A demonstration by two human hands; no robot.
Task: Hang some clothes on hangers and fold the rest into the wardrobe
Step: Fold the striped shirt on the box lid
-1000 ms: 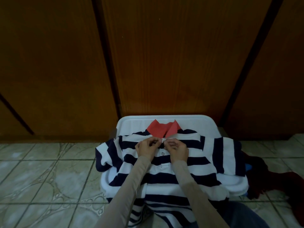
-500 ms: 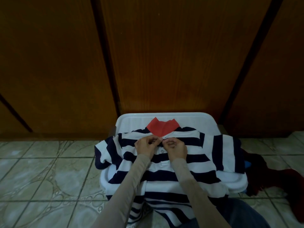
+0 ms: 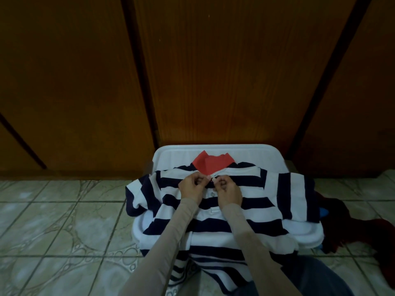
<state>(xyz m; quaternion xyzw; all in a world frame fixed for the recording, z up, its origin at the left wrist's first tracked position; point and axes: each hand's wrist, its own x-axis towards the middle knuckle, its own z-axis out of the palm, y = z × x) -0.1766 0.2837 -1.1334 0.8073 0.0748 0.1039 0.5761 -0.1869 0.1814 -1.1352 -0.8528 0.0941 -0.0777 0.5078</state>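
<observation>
Striped polo shirt (image 3: 213, 212) lies front-up across white plastic tub (image 3: 171, 155), hem spilling off at 6 o'clock toward the person's lap, red collar (image 3: 210, 164) at 12 o'clock. Judged light, soft, limp knit; it will sag unless taken at shoulders or collar, and the placket needs a fingertip pinch. Left hand (image 3: 192, 185), fingers curled, pinches the placket's left edge at the top button. Right hand (image 3: 227, 188) mirrors it, pinching the right edge. Both forearms extend straight from 6 o'clock, wrists low over the shirt.
</observation>
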